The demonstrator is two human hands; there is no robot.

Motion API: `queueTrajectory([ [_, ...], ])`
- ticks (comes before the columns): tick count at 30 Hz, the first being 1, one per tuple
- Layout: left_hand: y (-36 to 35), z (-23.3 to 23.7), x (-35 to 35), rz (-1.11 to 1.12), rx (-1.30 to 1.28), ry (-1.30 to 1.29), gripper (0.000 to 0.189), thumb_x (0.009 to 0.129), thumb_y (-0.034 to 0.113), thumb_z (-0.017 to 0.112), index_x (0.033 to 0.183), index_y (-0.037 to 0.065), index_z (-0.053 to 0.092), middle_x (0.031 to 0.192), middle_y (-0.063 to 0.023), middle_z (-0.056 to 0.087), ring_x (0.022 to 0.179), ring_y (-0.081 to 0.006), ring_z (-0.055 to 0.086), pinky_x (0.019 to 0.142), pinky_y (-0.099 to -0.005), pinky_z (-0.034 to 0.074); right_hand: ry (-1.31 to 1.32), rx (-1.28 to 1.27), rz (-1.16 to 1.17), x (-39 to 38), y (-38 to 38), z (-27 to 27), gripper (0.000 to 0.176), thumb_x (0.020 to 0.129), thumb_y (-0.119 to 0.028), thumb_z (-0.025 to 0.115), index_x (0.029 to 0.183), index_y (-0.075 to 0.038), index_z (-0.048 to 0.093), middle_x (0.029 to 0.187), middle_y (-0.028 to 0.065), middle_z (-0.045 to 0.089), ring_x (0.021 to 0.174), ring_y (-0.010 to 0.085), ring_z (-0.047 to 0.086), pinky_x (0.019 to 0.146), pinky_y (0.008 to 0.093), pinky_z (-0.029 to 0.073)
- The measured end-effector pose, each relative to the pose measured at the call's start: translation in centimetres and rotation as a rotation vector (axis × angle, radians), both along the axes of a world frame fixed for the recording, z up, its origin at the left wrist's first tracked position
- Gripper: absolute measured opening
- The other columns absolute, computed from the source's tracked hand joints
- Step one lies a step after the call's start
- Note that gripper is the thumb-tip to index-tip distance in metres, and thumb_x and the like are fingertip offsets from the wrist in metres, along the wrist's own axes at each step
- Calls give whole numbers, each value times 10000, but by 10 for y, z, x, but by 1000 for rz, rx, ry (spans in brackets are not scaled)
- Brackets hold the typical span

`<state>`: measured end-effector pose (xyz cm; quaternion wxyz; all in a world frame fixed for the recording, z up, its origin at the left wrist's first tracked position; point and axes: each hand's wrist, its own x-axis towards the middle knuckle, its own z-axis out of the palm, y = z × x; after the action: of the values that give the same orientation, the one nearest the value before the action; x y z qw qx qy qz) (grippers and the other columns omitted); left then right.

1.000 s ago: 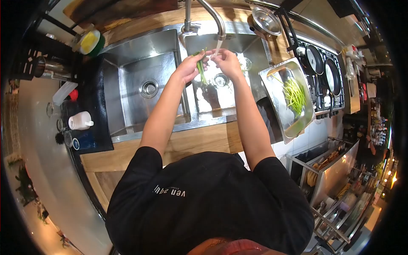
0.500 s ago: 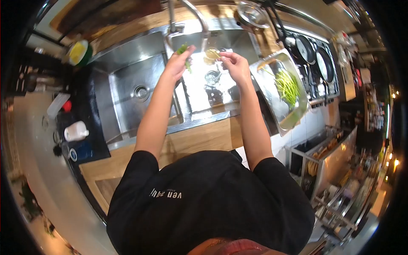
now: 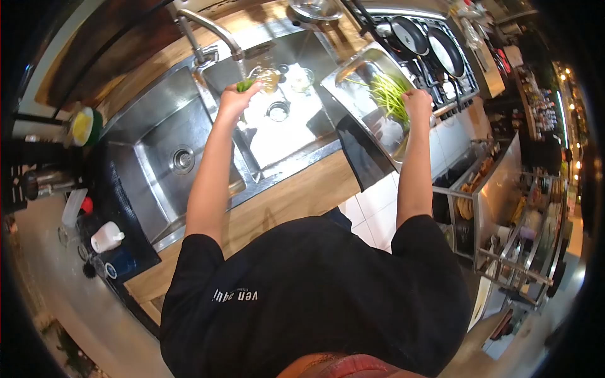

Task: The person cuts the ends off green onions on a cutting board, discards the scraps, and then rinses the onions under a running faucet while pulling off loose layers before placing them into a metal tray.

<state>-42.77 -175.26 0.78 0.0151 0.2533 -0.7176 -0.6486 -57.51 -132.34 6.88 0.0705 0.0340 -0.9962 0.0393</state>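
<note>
My left hand (image 3: 234,102) is closed round a small bunch of green vegetable stalks (image 3: 244,85) above the right sink basin, beside the faucet's outlet. Off to the right, my right hand (image 3: 417,104) is at the far side of a metal tray (image 3: 353,104), its fingers pinched together at the edge of a pile of long, thin green stalks (image 3: 386,94). Whether it grips one of these stalks is hard to make out. In the basin below my left hand, a clear round bowl (image 3: 270,78) and another clear dish (image 3: 302,78) stand near the drain.
A curved metal faucet (image 3: 217,31) rises behind the double sink (image 3: 145,148). Black pans (image 3: 446,51) sit on the stove to the right. A metal bowl (image 3: 315,9) is at the back. A white bottle (image 3: 108,236) stands at the left.
My right hand has moved right, from over the sink to the tray of stalks. My left hand stays over the basin with its green bunch. The view has turned to the right.
</note>
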Motion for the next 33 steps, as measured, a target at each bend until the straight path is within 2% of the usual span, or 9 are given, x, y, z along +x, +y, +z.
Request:
queueTrajectory([
  [3,-4,-1,2,42,166,13,267,804,323,678,927,88,698,742,33,585,601,-53,454,545,-190,389,400,18,99,17,-44,-2,142,765,-167,626,864,-91,693,821,128,666,751,296,627,711,360,490],
  [5,-11,-12,-1,0,629,133,346,856,342,616,1017,36,636,817,12,565,685,-56,470,579,-177,390,370,-531,319,33,-101,-11,142,752,-180,669,861,-94,699,794,92,662,713,219,617,652,323,481],
  [10,-14,-20,-1,23,1101,260,442,967,360,342,1141,-4,524,1018,-126,583,926,-230,563,876,-359,467,-248,-828,449,94,-254,-24,250,794,-265,644,937,-64,687,820,123,679,709,191,643,677,287,492],
  [13,-12,-17,7,74,1137,310,422,951,345,401,1184,7,498,1078,-106,573,980,-217,553,891,-330,450,-346,-768,462,102,-295,-29,333,779,-323,660,959,-43,681,841,119,682,743,156,638,691,276,486],
  [17,-18,0,23,103,1037,280,428,964,363,344,1168,21,501,1130,-119,569,1056,-239,534,984,-401,390,-527,-878,420,90,-317,-40,403,719,-373,697,953,-45,684,829,143,675,789,217,658,722,294,497],
  [26,-22,5,28,46,772,278,360,972,287,382,1175,32,535,1033,-94,615,941,-179,588,878,-308,477,-628,-777,480,75,-330,-56,328,702,-308,713,919,-63,695,860,89,676,782,192,647,723,296,487],
  [28,-22,10,31,36,534,239,364,957,306,429,1182,47,548,1050,-94,613,937,-156,583,811,-283,488,-591,-976,530,78,-329,-62,305,767,-237,693,965,-7,669,767,60,665,702,101,596,649,249,459],
  [31,-22,5,27,14,196,267,362,944,320,462,1174,62,567,1024,-84,622,867,-132,597,718,-264,486,-445,-839,586,83,-330,-58,276,797,-232,666,940,5,669,778,44,660,705,90,579,646,239,447],
  [33,-20,19,32,24,242,193,340,935,307,485,1157,69,582,988,-74,633,805,-119,592,685,-259,479,-554,-979,565,84,-327,-51,268,806,-234,660,952,-9,663,803,35,655,718,85,571,640,231,435],
])
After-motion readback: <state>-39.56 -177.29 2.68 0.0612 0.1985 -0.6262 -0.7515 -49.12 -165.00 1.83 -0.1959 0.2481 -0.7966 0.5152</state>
